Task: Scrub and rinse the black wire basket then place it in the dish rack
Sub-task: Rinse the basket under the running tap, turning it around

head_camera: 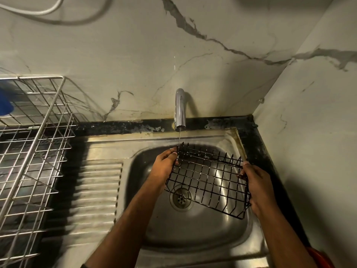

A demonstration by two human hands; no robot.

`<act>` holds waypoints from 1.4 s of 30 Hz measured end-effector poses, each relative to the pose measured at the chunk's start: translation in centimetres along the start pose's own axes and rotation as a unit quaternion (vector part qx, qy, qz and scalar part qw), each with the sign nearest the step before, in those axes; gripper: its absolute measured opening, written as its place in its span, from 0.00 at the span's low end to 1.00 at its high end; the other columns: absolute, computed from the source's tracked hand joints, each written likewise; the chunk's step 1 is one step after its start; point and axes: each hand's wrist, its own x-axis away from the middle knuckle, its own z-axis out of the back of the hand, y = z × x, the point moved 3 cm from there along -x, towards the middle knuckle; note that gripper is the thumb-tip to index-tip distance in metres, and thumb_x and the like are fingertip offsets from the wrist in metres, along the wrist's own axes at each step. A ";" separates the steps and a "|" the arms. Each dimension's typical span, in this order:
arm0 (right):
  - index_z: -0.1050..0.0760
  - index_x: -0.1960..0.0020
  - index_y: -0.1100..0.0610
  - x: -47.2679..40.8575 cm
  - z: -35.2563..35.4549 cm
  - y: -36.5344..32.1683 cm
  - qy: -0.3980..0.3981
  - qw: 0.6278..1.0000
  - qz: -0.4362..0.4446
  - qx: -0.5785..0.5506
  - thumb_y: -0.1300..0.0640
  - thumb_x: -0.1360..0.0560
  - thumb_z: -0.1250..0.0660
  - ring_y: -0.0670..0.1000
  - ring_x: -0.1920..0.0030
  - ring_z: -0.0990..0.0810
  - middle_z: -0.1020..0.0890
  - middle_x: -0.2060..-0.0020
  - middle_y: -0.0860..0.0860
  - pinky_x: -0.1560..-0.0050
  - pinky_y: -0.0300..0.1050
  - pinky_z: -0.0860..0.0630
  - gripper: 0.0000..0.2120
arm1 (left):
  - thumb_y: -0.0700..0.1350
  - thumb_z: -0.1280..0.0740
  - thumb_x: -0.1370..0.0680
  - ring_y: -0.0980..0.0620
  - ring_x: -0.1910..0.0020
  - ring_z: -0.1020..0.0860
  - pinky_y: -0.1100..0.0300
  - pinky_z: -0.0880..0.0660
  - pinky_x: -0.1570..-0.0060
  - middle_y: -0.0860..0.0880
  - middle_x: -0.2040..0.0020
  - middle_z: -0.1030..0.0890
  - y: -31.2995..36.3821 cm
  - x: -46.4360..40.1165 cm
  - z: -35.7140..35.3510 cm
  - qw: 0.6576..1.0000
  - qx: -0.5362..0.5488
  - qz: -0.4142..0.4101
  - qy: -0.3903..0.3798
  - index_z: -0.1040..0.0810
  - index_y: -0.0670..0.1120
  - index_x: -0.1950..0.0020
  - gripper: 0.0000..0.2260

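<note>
The black wire basket (pixel 207 178) hangs tilted over the steel sink bowl (pixel 193 235), above the drain. My left hand (pixel 163 167) grips its left edge near the far corner. My right hand (pixel 256 187) holds its right side, fingers curled round the wires. A thin stream of water falls from the chrome tap (pixel 180 109) onto the basket's far left corner. The silver wire dish rack (pixel 32 151) stands at the left on the counter.
A ribbed steel drainboard (pixel 98 192) lies between the sink bowl and the rack. A blue object (pixel 4 105) sits in the rack's far left. Marble walls close in behind and on the right. Something red (pixel 320 258) shows at the bottom right.
</note>
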 end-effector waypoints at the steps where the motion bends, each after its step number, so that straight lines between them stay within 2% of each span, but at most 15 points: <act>1: 0.25 0.64 0.58 0.1 0.0 0.0 -0.001 1.000 0.002 0.000 0.52 0.20 0.35 0.50 0.58 0.21 0.20 0.64 0.53 0.51 0.46 0.28 0.16 | 0.47 0.38 0.15 0.56 0.57 0.26 0.48 0.27 0.39 0.48 0.50 0.19 -0.1 -0.1 0.1 1.000 0.000 0.001 0.000 0.23 0.50 0.29 0.14; 3: 0.25 0.65 0.57 0.1 -0.1 0.0 -0.005 1.000 0.004 -0.002 0.52 0.20 0.35 0.50 0.58 0.21 0.20 0.65 0.53 0.49 0.47 0.29 0.16 | 0.47 0.38 0.15 0.56 0.58 0.26 0.46 0.28 0.36 0.48 0.50 0.19 -0.3 -0.1 0.4 1.000 0.002 0.002 0.000 0.23 0.50 0.30 0.14; 6: 0.25 0.66 0.57 0.1 -0.4 0.2 -0.014 1.000 -0.002 -0.011 0.52 0.20 0.34 0.50 0.57 0.21 0.20 0.67 0.51 0.42 0.52 0.27 0.17 | 0.49 0.38 0.15 0.55 0.56 0.25 0.48 0.27 0.40 0.48 0.47 0.18 -0.7 -0.2 0.9 1.000 -0.002 0.005 0.007 0.24 0.51 0.29 0.15; 9: 0.24 0.67 0.56 0.0 -0.7 0.4 -0.020 1.000 -0.004 -0.018 0.53 0.20 0.34 0.50 0.58 0.20 0.20 0.69 0.48 0.36 0.56 0.28 0.17 | 0.50 0.37 0.16 0.54 0.53 0.26 0.43 0.26 0.36 0.47 0.46 0.19 -1.0 -0.4 1.2 1.000 0.000 0.009 0.018 0.23 0.53 0.29 0.15; 11: 0.24 0.68 0.55 0.0 -0.8 0.4 -0.020 1.000 -0.004 -0.016 0.52 0.20 0.34 0.50 0.59 0.20 0.20 0.70 0.47 0.35 0.58 0.28 0.17 | 0.49 0.37 0.16 0.52 0.53 0.23 0.48 0.24 0.44 0.46 0.47 0.18 -0.9 -0.3 1.3 1.000 0.005 0.005 0.020 0.24 0.53 0.29 0.15; 15: 0.24 0.65 0.55 0.2 -0.9 0.3 -0.015 1.000 -0.007 -0.018 0.52 0.20 0.34 0.50 0.58 0.20 0.20 0.67 0.50 0.37 0.57 0.27 0.16 | 0.49 0.38 0.15 0.40 0.35 0.25 0.40 0.30 0.31 0.41 0.38 0.19 -1.1 -0.3 1.4 1.000 -0.006 0.003 0.014 0.24 0.51 0.28 0.15; 18: 0.23 0.64 0.55 0.3 -0.8 0.3 -0.015 1.000 -0.009 -0.016 0.52 0.20 0.34 0.50 0.59 0.21 0.20 0.66 0.50 0.38 0.56 0.27 0.15 | 0.49 0.38 0.15 0.37 0.32 0.26 0.40 0.31 0.30 0.41 0.35 0.20 -1.2 -0.2 1.5 1.000 -0.008 0.002 0.009 0.24 0.52 0.29 0.15; 20: 0.23 0.64 0.54 0.3 -0.7 0.4 -0.015 1.000 -0.011 -0.016 0.51 0.20 0.34 0.51 0.59 0.21 0.20 0.67 0.50 0.39 0.57 0.26 0.15 | 0.49 0.38 0.15 0.37 0.32 0.26 0.41 0.28 0.33 0.41 0.35 0.20 -1.2 -0.1 1.4 1.000 -0.010 0.000 0.008 0.25 0.52 0.28 0.15; 22: 0.23 0.65 0.54 0.3 -0.6 0.4 -0.017 1.000 -0.010 -0.014 0.51 0.21 0.33 0.51 0.58 0.20 0.20 0.68 0.50 0.39 0.58 0.26 0.15 | 0.49 0.38 0.15 0.40 0.34 0.24 0.48 0.25 0.43 0.42 0.35 0.20 -1.2 0.1 1.5 1.000 -0.010 -0.005 0.010 0.25 0.53 0.28 0.16; 27: 0.24 0.66 0.55 0.7 -0.6 0.1 -0.017 1.000 0.000 -0.013 0.51 0.21 0.33 0.50 0.60 0.21 0.20 0.68 0.50 0.38 0.57 0.27 0.16 | 0.49 0.37 0.16 0.53 0.50 0.23 0.51 0.30 0.49 0.43 0.35 0.20 -1.2 0.4 1.8 1.000 0.004 -0.014 0.008 0.25 0.53 0.28 0.16; 32: 0.23 0.64 0.57 1.0 -0.9 -0.4 -0.021 1.000 0.012 -0.014 0.53 0.20 0.34 0.47 0.63 0.22 0.21 0.67 0.51 0.40 0.53 0.27 0.15 | 0.49 0.37 0.16 0.48 0.43 0.22 0.53 0.29 0.52 0.44 0.37 0.19 -1.0 0.5 2.1 1.000 0.000 -0.020 0.015 0.24 0.54 0.28 0.16; 36: 0.23 0.64 0.58 1.1 -0.9 -0.6 -0.022 1.000 0.020 -0.008 0.52 0.20 0.34 0.46 0.61 0.21 0.20 0.66 0.51 0.41 0.50 0.28 0.15 | 0.50 0.36 0.16 0.41 0.33 0.25 0.49 0.26 0.43 0.42 0.34 0.20 -1.2 0.3 2.3 1.000 -0.006 -0.014 0.015 0.24 0.54 0.28 0.16; 38: 0.24 0.64 0.57 1.1 -0.9 -0.6 -0.020 0.999 0.025 -0.008 0.52 0.20 0.34 0.46 0.60 0.21 0.20 0.66 0.51 0.44 0.47 0.28 0.16 | 0.50 0.36 0.16 0.42 0.35 0.24 0.52 0.27 0.49 0.42 0.35 0.20 -1.1 0.3 2.3 1.000 -0.003 -0.016 0.014 0.24 0.53 0.28 0.16; 41: 0.24 0.66 0.57 1.1 -0.5 -0.7 -0.017 0.999 0.036 -0.006 0.53 0.20 0.34 0.45 0.63 0.22 0.21 0.67 0.52 0.53 0.42 0.29 0.16 | 0.49 0.37 0.16 0.48 0.45 0.22 0.45 0.26 0.39 0.44 0.40 0.18 -1.0 0.3 1.9 1.000 0.003 -0.015 0.009 0.24 0.52 0.28 0.15; 42: 0.24 0.66 0.57 1.1 -0.3 -0.7 -0.015 0.999 0.039 -0.005 0.53 0.20 0.34 0.45 0.64 0.23 0.22 0.68 0.52 0.54 0.41 0.29 0.17 | 0.49 0.37 0.16 0.51 0.49 0.23 0.47 0.26 0.42 0.46 0.43 0.18 -1.1 0.3 1.8 1.000 0.003 -0.017 0.006 0.24 0.52 0.29 0.15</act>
